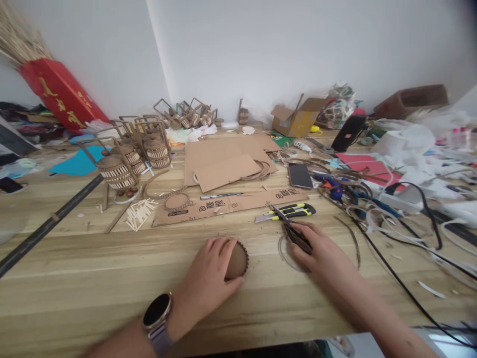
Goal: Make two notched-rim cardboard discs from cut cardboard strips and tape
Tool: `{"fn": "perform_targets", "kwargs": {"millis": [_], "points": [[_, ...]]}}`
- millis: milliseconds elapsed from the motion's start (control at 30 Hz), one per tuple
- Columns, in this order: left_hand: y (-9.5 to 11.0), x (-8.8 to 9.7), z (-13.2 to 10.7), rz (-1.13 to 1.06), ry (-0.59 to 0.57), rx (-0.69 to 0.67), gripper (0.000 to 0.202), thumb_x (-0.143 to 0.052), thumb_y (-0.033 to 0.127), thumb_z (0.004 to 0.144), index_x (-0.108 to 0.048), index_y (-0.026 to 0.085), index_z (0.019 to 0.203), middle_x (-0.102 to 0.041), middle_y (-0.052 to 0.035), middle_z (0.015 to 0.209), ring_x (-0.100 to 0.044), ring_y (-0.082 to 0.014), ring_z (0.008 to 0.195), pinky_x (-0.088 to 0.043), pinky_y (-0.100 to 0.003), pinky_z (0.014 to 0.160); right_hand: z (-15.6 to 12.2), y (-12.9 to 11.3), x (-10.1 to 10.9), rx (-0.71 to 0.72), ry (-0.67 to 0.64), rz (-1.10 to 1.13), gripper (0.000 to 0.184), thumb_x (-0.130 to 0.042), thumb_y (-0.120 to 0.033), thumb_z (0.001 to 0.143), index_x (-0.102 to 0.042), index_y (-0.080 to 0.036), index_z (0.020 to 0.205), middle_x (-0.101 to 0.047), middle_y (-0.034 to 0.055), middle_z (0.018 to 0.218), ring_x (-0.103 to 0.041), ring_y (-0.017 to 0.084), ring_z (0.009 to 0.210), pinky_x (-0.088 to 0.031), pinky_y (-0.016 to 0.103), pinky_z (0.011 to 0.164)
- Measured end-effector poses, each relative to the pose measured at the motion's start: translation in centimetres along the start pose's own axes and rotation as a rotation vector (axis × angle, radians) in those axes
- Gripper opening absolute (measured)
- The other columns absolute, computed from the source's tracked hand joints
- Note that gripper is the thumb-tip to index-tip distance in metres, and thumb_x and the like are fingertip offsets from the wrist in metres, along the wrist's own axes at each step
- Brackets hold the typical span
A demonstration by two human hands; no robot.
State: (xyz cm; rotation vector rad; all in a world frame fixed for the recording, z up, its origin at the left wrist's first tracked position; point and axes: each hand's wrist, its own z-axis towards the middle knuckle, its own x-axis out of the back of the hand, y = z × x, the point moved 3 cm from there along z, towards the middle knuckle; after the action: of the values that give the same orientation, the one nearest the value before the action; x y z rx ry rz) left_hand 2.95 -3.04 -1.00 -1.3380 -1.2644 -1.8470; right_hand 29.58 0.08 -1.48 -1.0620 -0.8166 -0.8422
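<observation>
Near the front of the wooden table, my left hand (214, 266) curls around a round brown cardboard disc (237, 261) with a notched rim. The disc lies flat on the tabletop, and my fingers cover its left part. To its right, my right hand (316, 248) grips black-handled scissors (298, 238). Their dark blades point up and left, over a yellow-and-black utility knife (294, 212). Part of the handles is hidden under my fingers. A thin clear loop (286, 256) lies beside this hand.
Behind my hands lie a printed cardboard strip (238, 203), short pale sticks (140, 214) and a larger cardboard sheet (223, 171). Small slatted buckets (115, 171) stand at left. A phone (300, 175), a blue glue gun (333, 190) and a black cable (391, 276) lie at right.
</observation>
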Motion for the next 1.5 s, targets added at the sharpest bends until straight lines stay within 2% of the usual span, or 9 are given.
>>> {"fn": "perform_targets", "kwargs": {"millis": [333, 467, 567, 767, 1000, 1133, 1233, 1367, 1500], "points": [[0.0, 0.3, -0.1, -0.031, 0.021, -0.002, 0.068, -0.070, 0.024, 0.076, -0.046, 0.018, 0.139, -0.054, -0.0143, 0.141, -0.049, -0.0341, 0.129, -0.039, -0.053, 0.111, 1.3, 4.4, 2.1, 0.011, 0.136, -0.167, 0.035, -0.048, -0.031, 0.083, -0.064, -0.018, 0.112, -0.065, 0.0145, 0.117, -0.064, 0.029, 0.106, -0.051, 0.045, 0.093], [0.1, 0.7, 0.0, -0.030, 0.026, 0.008, 0.067, -0.070, 0.025, 0.077, -0.047, 0.018, 0.139, -0.055, -0.0140, 0.140, -0.049, -0.0333, 0.129, -0.039, -0.052, 0.112, -0.6, 1.5, 2.0, 0.060, 0.175, -0.252, 0.030, -0.044, -0.035, 0.092, -0.067, -0.018, 0.100, -0.069, 0.0154, 0.105, -0.062, 0.032, 0.102, -0.047, 0.049, 0.092], [0.0, 0.8, 0.1, -0.022, 0.022, 0.027, 0.065, -0.070, 0.027, 0.078, -0.048, 0.017, 0.138, -0.054, -0.0148, 0.141, -0.049, -0.0339, 0.130, -0.039, -0.053, 0.111, -2.7, -2.1, 0.6, 0.089, 0.051, -0.237, 0.027, -0.050, -0.043, 0.093, -0.067, -0.023, 0.088, -0.070, 0.0084, 0.089, -0.064, 0.027, 0.084, -0.050, 0.042, 0.076], [-0.4, 0.5, -0.1, -0.001, 0.052, 0.014, 0.064, -0.070, 0.027, 0.077, -0.049, 0.018, 0.137, -0.055, -0.0142, 0.140, -0.050, -0.0338, 0.128, -0.040, -0.052, 0.110, -4.0, -4.4, -1.2, 0.151, 0.060, -0.308, 0.020, -0.045, -0.026, 0.093, -0.057, -0.023, 0.077, -0.066, 0.0046, 0.075, -0.064, 0.024, 0.074, -0.046, 0.037, 0.068], [-1.2, 0.9, 0.4, 0.051, 0.107, 0.028, 0.059, -0.069, 0.030, 0.080, -0.051, 0.017, 0.134, -0.057, -0.0144, 0.135, -0.051, -0.0350, 0.125, -0.041, -0.052, 0.107, -1.0, -0.4, 3.4, 0.131, 0.293, -0.416, 0.026, -0.036, -0.033, 0.097, -0.056, -0.022, 0.084, -0.067, 0.0086, 0.069, -0.065, 0.025, 0.065, -0.047, 0.038, 0.068], [-1.3, 0.6, 0.7, 0.051, 0.084, 0.038, 0.055, -0.071, 0.035, 0.082, -0.054, 0.019, 0.132, -0.056, -0.0151, 0.138, -0.051, -0.0351, 0.126, -0.041, -0.053, 0.106, 2.6, 4.5, 5.7, 0.028, 0.292, -0.574, 0.036, -0.030, -0.032, 0.098, -0.061, -0.016, 0.089, -0.068, 0.0172, 0.073, -0.066, 0.031, 0.072, -0.045, 0.042, 0.069], [-1.5, 0.8, 0.4, 0.051, 0.099, 0.035, 0.062, -0.073, 0.047, 0.080, -0.054, 0.018, 0.132, -0.048, -0.0197, 0.146, -0.046, -0.0377, 0.133, -0.039, -0.055, 0.109, 4.5, 6.7, 5.4, 0.078, 0.263, -0.564, 0.033, -0.033, -0.027, 0.095, -0.063, -0.016, 0.087, -0.072, 0.0222, 0.085, -0.067, 0.034, 0.078, -0.045, 0.049, 0.078], [-2.2, 2.0, 0.0, 0.082, 0.140, 0.038, 0.056, -0.069, 0.048, 0.085, -0.057, 0.017, 0.130, -0.051, -0.0188, 0.144, -0.045, -0.0365, 0.134, -0.039, -0.054, 0.110, 5.2, 6.2, 3.5, 0.171, 0.292, -0.519, 0.033, -0.032, -0.027, 0.093, -0.065, -0.020, 0.090, -0.073, 0.0202, 0.103, -0.068, 0.036, 0.090, -0.042, 0.058, 0.093], [-5.0, 4.1, 0.7, 0.127, 0.264, 0.143, 0.033, -0.062, 0.035, 0.091, -0.064, 0.018, 0.118, -0.060, -0.0149, 0.133, -0.053, -0.0334, 0.125, -0.042, -0.052, 0.105, 5.0, 1.8, 1.5, 0.375, 0.268, -0.360, 0.041, -0.031, -0.039, 0.098, -0.068, -0.022, 0.092, -0.074, 0.0164, 0.102, -0.067, 0.035, 0.093, -0.045, 0.058, 0.090]]}}
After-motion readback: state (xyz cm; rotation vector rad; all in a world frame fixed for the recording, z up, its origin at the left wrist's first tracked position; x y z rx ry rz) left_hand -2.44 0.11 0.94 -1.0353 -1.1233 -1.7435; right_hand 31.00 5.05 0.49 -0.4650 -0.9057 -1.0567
